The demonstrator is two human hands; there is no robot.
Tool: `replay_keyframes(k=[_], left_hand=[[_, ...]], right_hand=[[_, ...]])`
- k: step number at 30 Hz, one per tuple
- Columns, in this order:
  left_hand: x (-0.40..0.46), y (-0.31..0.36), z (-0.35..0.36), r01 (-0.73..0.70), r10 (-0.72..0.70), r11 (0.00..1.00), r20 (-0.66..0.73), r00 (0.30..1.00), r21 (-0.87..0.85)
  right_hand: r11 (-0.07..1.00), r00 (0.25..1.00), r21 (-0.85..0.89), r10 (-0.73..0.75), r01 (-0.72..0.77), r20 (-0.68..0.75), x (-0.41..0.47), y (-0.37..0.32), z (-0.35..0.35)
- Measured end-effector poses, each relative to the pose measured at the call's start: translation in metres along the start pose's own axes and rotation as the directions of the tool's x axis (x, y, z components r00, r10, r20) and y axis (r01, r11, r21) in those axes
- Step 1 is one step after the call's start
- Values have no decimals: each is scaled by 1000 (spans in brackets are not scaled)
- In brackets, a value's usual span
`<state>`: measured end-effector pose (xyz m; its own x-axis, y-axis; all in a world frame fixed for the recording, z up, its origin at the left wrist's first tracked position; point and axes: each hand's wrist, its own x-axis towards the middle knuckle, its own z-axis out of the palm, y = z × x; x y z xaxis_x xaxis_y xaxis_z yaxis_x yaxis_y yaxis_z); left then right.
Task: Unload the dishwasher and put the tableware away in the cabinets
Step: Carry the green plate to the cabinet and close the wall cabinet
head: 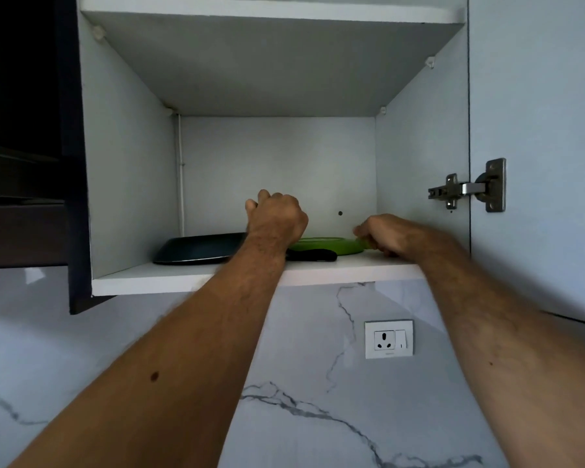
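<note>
Green plate [328, 246] sits on the cabinet shelf [190, 278] beside a dark tray [196, 252]. Right hand [385, 235] pinches its rim; left hand [276, 219] is curled above, can't tell if holding anything. I'd slide it back, flat.

Wall socket [388, 339] on marbled backsplash [301, 383]

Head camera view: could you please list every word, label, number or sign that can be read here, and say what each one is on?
No readable words or numbers anywhere.
Wall socket: a tiny mark on its lower edge, too small to read.
Switch beside it: one short line, perhaps a "I", too small to be sure.
Dark tray, green plate, cabinet shelf and hinge: no text visible.
</note>
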<state>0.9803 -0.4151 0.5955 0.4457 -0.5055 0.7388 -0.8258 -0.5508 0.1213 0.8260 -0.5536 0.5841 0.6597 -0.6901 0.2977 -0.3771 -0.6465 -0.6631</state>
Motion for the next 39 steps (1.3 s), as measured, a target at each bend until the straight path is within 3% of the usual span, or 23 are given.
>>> replay_keyframes(k=[5,10,15,20,25,30,34,39], left_hand=[[-8,7,-12,-100,87,992,-154,984,-82],[-23,2,-34,-186,172,982,-229,958,-43],[-35,-13,-69,-210,206,978,-171,964,-6],[-59,-19,-94,-196,192,981,-126,973,-14],[-85,-14,-134,-245,258,966,-232,938,83],[-103,-12,-168,-287,278,958,-174,945,-28],[-131,-8,-169,-356,350,930,-73,934,-91],[-163,-3,-167,-406,405,901,-42,913,-151]], right_hand=[[950,944,-254,-239,179,-227,-12,0,12],[927,853,-330,-314,180,-418,-23,-1,10],[910,859,-392,-307,138,-409,-59,-8,10],[859,889,-485,-344,166,-303,-98,-16,4],[794,860,-593,-390,133,-329,-142,-27,-16],[817,823,-571,-376,77,-427,-195,-27,-20],[790,843,-613,-316,-21,-436,-239,-20,-9],[791,823,-606,-282,-91,-492,-284,-35,-15]])
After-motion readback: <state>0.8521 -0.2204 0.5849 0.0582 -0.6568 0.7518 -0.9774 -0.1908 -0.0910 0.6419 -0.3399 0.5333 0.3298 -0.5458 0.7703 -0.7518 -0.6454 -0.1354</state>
